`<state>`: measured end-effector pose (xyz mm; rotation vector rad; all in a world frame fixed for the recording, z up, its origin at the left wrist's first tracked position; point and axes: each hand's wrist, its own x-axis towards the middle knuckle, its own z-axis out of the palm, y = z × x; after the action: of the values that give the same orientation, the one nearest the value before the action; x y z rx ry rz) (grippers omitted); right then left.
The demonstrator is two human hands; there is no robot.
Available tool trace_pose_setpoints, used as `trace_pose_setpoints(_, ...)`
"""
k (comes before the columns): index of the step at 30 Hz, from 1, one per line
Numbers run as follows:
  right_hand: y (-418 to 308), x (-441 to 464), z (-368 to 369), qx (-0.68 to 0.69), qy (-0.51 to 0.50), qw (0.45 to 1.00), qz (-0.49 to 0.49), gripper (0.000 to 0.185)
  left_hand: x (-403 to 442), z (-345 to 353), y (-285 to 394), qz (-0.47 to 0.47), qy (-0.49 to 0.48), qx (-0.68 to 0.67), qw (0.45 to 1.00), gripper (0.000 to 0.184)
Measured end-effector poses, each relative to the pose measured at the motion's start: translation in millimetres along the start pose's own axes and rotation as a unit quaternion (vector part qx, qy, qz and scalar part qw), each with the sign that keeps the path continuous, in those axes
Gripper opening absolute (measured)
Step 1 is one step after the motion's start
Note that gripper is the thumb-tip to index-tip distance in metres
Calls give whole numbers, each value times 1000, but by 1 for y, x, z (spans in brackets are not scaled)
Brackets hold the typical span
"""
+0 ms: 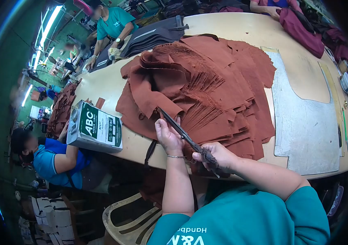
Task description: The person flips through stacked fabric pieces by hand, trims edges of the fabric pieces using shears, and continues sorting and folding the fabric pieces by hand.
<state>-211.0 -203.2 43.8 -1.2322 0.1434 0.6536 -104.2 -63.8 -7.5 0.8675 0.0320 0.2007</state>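
Large scissors (184,136) with cloth-wrapped handles point up and left over the table's front edge. My right hand (216,156) is closed round the wrapped handles. Near the blades is my left hand (170,135), palm up, with its fingers curled by a reddish-brown fabric piece (157,101); whether the fingers pinch its edge is hard to make out. The blade tips meet the lower edge of that piece. Beyond both hands spreads a big pile of layered reddish-brown fabric (239,94).
A metal can (100,126) stands left of the pile. Right of it lies a grey pattern sheet (300,130). Several people work around the table (231,24), one by dark stacked pieces (153,36), another holding maroon fabric (298,34). A plastic chair (131,216) is below.
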Motion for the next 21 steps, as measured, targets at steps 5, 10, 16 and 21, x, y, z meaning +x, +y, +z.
trace_pose_setpoints(5, 6, 3, -1, 5, -6, 1000, -15, 31, -1, 2, 0, 0, 10, -4, 1000, 14)
trace_pose_setpoints(10, -2, 2, -1, 43, -20, 999, -8, 30, -2, 3, 1, 6, 3, -2, 1000, 14)
trace_pose_setpoints(16, 1, 5, -1, 23, -1, 1000, -13, 33, -1, 0, -1, 9, -7, -12, 1000, 15)
trace_pose_setpoints(21, 3, 9, -5, 3, 0, 1000, -10, 32, -2, 1, -1, 8, 3, -20, 1000, 14)
